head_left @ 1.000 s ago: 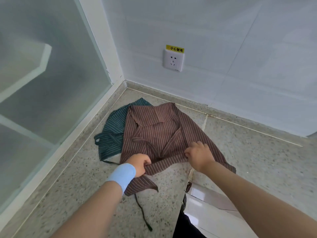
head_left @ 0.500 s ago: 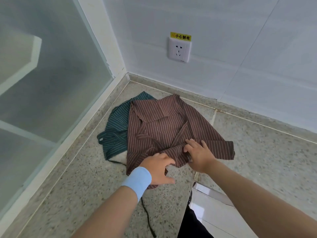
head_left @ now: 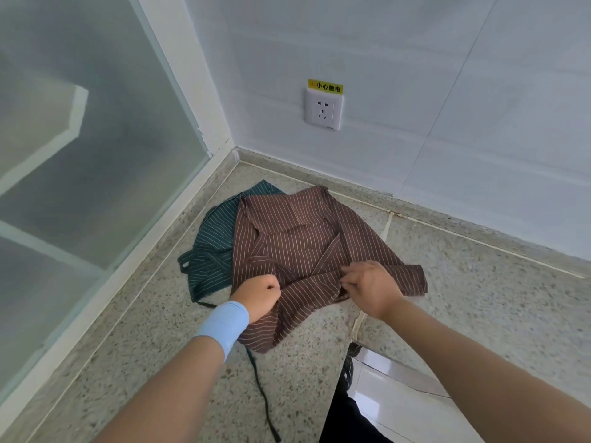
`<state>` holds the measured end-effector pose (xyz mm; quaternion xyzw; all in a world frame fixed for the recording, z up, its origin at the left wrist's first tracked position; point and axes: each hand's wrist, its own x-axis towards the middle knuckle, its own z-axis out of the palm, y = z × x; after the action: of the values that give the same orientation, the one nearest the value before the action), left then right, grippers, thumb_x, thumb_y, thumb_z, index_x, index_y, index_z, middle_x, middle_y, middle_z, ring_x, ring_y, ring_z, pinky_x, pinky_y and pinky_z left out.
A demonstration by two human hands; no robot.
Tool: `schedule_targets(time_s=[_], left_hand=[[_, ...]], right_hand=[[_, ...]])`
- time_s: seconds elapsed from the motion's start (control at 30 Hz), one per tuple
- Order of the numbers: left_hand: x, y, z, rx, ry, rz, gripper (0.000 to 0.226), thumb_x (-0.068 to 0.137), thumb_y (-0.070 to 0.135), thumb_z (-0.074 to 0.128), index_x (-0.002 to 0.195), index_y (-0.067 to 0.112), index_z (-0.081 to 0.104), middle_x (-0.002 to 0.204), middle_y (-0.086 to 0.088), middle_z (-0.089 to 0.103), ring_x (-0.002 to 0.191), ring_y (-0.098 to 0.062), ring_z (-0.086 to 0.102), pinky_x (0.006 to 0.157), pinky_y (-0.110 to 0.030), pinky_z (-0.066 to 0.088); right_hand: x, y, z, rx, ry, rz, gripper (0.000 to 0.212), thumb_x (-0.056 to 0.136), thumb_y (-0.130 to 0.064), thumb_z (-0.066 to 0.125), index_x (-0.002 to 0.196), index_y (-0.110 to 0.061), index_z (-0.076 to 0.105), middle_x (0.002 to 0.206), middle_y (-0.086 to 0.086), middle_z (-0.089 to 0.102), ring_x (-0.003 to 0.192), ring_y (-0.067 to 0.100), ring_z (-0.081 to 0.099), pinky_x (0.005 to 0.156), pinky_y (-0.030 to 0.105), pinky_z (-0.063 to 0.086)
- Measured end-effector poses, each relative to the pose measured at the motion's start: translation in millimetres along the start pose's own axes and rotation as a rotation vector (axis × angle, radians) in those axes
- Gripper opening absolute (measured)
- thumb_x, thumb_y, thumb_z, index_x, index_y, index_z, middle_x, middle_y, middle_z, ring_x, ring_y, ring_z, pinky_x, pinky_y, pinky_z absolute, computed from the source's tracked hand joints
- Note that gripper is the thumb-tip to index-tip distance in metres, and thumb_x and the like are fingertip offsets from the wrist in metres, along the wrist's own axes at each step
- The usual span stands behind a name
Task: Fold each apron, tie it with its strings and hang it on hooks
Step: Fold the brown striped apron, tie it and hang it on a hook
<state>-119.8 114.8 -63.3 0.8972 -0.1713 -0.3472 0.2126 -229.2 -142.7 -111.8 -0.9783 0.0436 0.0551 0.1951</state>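
Two grips, folding step: left hand [head_left: 259,295] clenches and right hand [head_left: 371,289] pinches the brown apron [head_left: 303,244], spread on the worktop [head_left: 479,298] over a green apron [head_left: 211,251]; next move probably calls for flattening the fold.

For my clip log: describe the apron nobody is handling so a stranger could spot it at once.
Look at the floor corner below the wall socket, beside the glass partition. Two striped aprons lie there; the green apron is the one nearer the glass, partly under the brown apron. Only the brown one is gripped, by the left hand and right hand.
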Motion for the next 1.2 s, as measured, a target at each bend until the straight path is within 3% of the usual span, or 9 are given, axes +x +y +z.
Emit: schedule_targets(time_s=[0.1, 0.17, 0.23, 0.3, 0.57, 0.73, 0.9, 1.07, 1.2], left_hand=[[-20, 7, -16, 0.276, -0.267, -0.156, 0.020, 0.086, 0.011, 0.045, 0.067, 0.014, 0.039, 0.069, -0.003, 0.037, 0.061, -0.018, 0.035, 0.059, -0.030, 0.031], [-39, 9, -21, 0.407, -0.539, -0.329, 0.013, 0.087, 0.016, 0.047, 0.080, 0.017, 0.057, 0.084, -0.007, 0.059, 0.073, -0.022, 0.053, 0.073, -0.031, 0.047], [-54, 4, -18, 0.253, -0.764, -0.472, 0.029, 0.091, 0.024, 0.047, 0.102, 0.018, 0.073, 0.110, -0.004, 0.073, 0.099, -0.024, 0.066, 0.094, -0.035, 0.050], [-64, 2, -12, 0.086, -0.824, -0.497, 0.035, 0.092, 0.030, 0.048, 0.116, 0.020, 0.072, 0.114, 0.002, 0.073, 0.103, -0.022, 0.069, 0.094, -0.035, 0.052], [-37, -1, 2, 0.195, -0.091, -0.001, 0.029, 0.099, 0.021, 0.041, 0.106, 0.026, 0.069, 0.116, 0.004, 0.068, 0.096, -0.017, 0.066, 0.087, -0.034, 0.054], [7, 7, -10, 0.317, 0.022, 0.075, 0.030, 0.100, 0.030, 0.045, 0.117, 0.039, 0.068, 0.134, 0.002, 0.051, 0.119, -0.023, 0.053, 0.096, -0.041, 0.051], [45, -1, -5, 0.398, 0.215, 0.068, 0.021, 0.093, 0.022, 0.053, 0.113, 0.025, 0.061, 0.132, 0.000, 0.048, 0.121, -0.022, 0.043, 0.095, -0.037, 0.043], [92, -9, -33, -0.102, 0.590, -0.224, 0.037, 0.085, -0.004, 0.060, 0.119, 0.008, 0.050, 0.128, -0.013, 0.044, 0.111, -0.030, 0.051, 0.093, -0.040, 0.049], [124, -21, -60, -0.331, 0.328, -0.402, 0.040, 0.097, 0.010, 0.054, 0.136, 0.005, 0.051, 0.138, -0.016, 0.053, 0.120, -0.034, 0.056, 0.102, -0.040, 0.046]], right_hand=[[-14, -16, -42, 0.005, -0.299, 0.112, 0.021, 0.098, -0.025, 0.048, 0.089, -0.018, 0.065, 0.087, 0.001, 0.070, 0.084, 0.023, 0.064, 0.076, 0.031, 0.052], [-23, -27, -59, -0.159, -0.560, 0.128, 0.025, 0.097, -0.026, 0.048, 0.100, -0.013, 0.070, 0.102, 0.006, 0.071, 0.096, 0.026, 0.065, 0.078, 0.030, 0.049], [-33, -33, -58, -0.244, -0.924, 0.255, 0.027, 0.096, -0.024, 0.055, 0.115, -0.011, 0.069, 0.119, 0.008, 0.071, 0.108, 0.026, 0.067, 0.085, 0.033, 0.052], [-39, -35, -45, -0.225, -1.153, 0.391, 0.035, 0.094, -0.023, 0.057, 0.127, -0.013, 0.064, 0.131, 0.007, 0.067, 0.114, 0.027, 0.066, 0.098, 0.039, 0.051], [-9, -73, -22, -0.086, -0.689, 0.161, 0.053, 0.095, -0.003, 0.038, 0.140, -0.026, 0.056, 0.148, 0.001, 0.052, 0.140, 0.027, 0.045, 0.114, 0.049, 0.040], [47, -100, -15, -0.039, -0.455, 0.102, 0.044, 0.097, -0.012, 0.042, 0.137, -0.025, 0.057, 0.140, 0.004, 0.051, 0.130, 0.030, 0.049, 0.106, 0.045, 0.045], [111, -121, -7, -0.112, -0.309, 0.018, 0.051, 0.096, -0.017, 0.050, 0.146, -0.016, 0.044, 0.157, 0.008, 0.034, 0.142, 0.030, 0.035, 0.116, 0.047, 0.032], [164, -129, 1, -0.113, -0.338, -0.021, 0.078, 0.096, -0.011, 0.051, 0.161, -0.016, 0.009, 0.168, 0.004, 0.009, 0.154, 0.024, 0.011, 0.123, 0.045, 0.018], [194, -133, 9, -0.024, -0.288, -0.030, 0.062, 0.102, -0.021, 0.040, 0.160, -0.021, 0.018, 0.159, 0.005, 0.035, 0.143, 0.028, 0.033, 0.117, 0.046, 0.029]])
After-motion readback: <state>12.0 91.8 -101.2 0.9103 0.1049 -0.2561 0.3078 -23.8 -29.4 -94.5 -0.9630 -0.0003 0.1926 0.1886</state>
